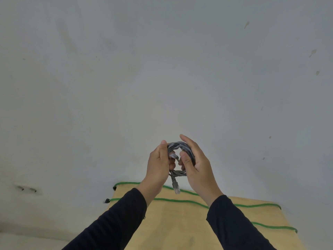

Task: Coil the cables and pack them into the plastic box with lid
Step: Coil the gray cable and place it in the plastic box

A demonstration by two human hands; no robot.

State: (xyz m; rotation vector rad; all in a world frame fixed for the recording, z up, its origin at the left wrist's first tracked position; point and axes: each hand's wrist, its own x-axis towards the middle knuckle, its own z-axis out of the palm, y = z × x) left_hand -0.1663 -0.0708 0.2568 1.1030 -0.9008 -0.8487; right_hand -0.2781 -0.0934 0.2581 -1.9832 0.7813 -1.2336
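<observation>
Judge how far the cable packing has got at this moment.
Done: the grey cable is wound into a coil. In hand: left hand and right hand hold it, one plug dangling. Left: the green cable lies uncoiled on the table; no box in view.

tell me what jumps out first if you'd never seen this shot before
Two hands raised in front of a pale wall hold a coiled grey cable between them: the left hand grips one side, the right hand cups the other, and a clear plug dangles below. Beneath the forearms, a bright green cable snakes across a tan table.
</observation>
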